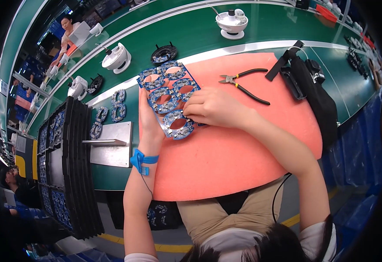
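Note:
A blue panel of joined ring-shaped circuit boards (162, 98) is held up over a pink mat (226, 157). My left hand (149, 111) is closed on the panel's left edge, partly hidden behind it; a blue wrist strap (144, 161) with a thin cord circles that wrist. My right hand (210, 106) has its fingers curled and pinched at the lower right of the panel, against one of the rings. Right of the panel, cutting pliers (244, 84) with black handles and yellow bands lie on the mat, jaws apart, touched by neither hand.
Left of the mat are separated circuit boards (118, 105), a metal plate with a bar handle (111, 150), and stacked black trays (75, 161) holding boards. White round devices (231, 24) stand on the green conveyor beyond. A black bag-like item (311, 89) lies at right. Other people sit at far left.

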A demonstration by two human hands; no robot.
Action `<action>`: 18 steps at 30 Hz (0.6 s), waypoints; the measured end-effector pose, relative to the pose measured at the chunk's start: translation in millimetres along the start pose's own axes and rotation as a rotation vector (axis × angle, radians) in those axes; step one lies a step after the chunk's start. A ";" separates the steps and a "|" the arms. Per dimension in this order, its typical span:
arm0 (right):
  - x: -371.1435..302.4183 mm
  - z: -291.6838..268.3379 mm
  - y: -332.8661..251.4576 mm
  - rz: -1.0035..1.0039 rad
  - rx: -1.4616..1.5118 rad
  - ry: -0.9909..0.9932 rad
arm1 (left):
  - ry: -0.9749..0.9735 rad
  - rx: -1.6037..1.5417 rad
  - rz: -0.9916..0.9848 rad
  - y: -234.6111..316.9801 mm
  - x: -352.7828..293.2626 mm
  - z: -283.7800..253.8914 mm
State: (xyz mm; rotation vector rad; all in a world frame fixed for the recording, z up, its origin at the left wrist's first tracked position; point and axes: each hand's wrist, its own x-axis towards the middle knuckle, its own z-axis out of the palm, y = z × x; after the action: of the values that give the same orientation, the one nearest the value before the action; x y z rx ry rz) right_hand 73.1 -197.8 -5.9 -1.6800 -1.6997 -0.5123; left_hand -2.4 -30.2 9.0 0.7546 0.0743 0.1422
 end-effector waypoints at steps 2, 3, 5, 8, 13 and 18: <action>2.4 -5.3 -6.2 0.136 0.053 -0.079 | 0.024 0.014 0.032 0.4 -2.1 4.7; 3.1 -8.6 -10.0 0.273 0.100 -0.156 | 0.042 0.028 0.062 -0.3 -3.1 6.8; 2.9 -7.2 -13.5 0.288 0.135 -0.119 | 0.035 0.044 0.071 -1.0 -4.7 6.7; 8.8 2.4 -14.7 0.155 0.083 -0.017 | -0.084 -0.063 0.056 1.1 -4.7 -2.9; 8.7 16.2 -15.3 0.077 -0.003 0.030 | 0.010 0.035 0.108 -2.0 -2.9 2.7; 11.9 16.7 -20.4 0.063 0.095 0.080 | -0.018 0.071 0.085 -3.6 -0.5 -0.7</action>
State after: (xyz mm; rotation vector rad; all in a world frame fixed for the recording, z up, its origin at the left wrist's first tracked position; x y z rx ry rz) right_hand 50.7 -179.5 -5.3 -1.6184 -1.5838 -0.4563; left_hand -2.6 -32.4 6.1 0.8300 0.0304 0.2152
